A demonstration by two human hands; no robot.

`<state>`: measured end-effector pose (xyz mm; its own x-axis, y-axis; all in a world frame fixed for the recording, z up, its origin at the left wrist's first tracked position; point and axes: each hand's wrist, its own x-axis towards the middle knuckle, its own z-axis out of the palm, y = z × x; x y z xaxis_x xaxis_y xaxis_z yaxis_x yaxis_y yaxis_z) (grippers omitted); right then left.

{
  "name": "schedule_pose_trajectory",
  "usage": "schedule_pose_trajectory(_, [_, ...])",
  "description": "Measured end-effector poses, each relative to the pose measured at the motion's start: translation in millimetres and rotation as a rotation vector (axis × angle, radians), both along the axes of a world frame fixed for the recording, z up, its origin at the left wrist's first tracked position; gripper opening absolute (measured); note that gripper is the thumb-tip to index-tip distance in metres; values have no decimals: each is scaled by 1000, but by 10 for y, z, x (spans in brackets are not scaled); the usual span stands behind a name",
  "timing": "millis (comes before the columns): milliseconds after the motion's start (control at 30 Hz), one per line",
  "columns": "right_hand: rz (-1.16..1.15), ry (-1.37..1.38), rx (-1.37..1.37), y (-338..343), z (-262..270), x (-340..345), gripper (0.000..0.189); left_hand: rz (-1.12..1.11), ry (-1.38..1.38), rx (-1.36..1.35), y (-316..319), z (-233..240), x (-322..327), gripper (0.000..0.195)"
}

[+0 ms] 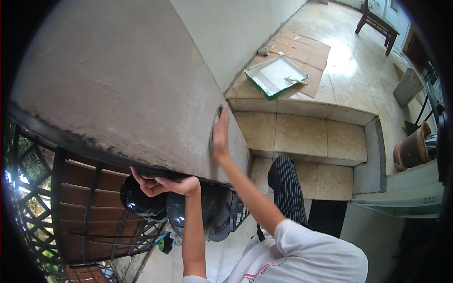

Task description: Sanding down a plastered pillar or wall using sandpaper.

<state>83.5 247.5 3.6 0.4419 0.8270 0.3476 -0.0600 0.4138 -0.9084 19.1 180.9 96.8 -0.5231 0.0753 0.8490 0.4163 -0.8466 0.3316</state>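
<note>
My right hand (221, 136) lies flat with its fingers extended, pressing a thin, flat, dark-edged pad (213, 132) against the grey plastered wall (141, 81). The hand is slightly blurred, and what the pad is made of cannot be told. Lower left, my left hand (166, 184) rests at the wall's dark lower edge, its fingers bent and partly apart, with no tool visible in it. Scratches and rough patches mark the plaster near that edge.
A green paint tray (260, 90) with white paint and a brush (296, 80) sits on cardboard (316, 53) above tiled steps (300, 136). Dark helmets (141, 201) are below my left hand. A pot (412, 148) and a wooden chair (382, 23) stand right.
</note>
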Motion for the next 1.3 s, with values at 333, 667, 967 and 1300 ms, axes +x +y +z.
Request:
schedule_pose_trajectory(333, [124,-67,-106,-757,-562,-347,62,157,-57,-110,-76,14,-123,38])
schedule_pose_trajectory(667, [130,-87,-102,-840,-920,-338,56,361,18,-195,-110,-19,-137,48])
schedule_pose_trajectory(967, [115,20,-197,-110,-960,150,61,459,54,-236,-174,-181,-253,54])
schedule_pose_trajectory(1300, [110,84,-298,81,-1233,240,59,556,48,-208,-122,-35,-148,51])
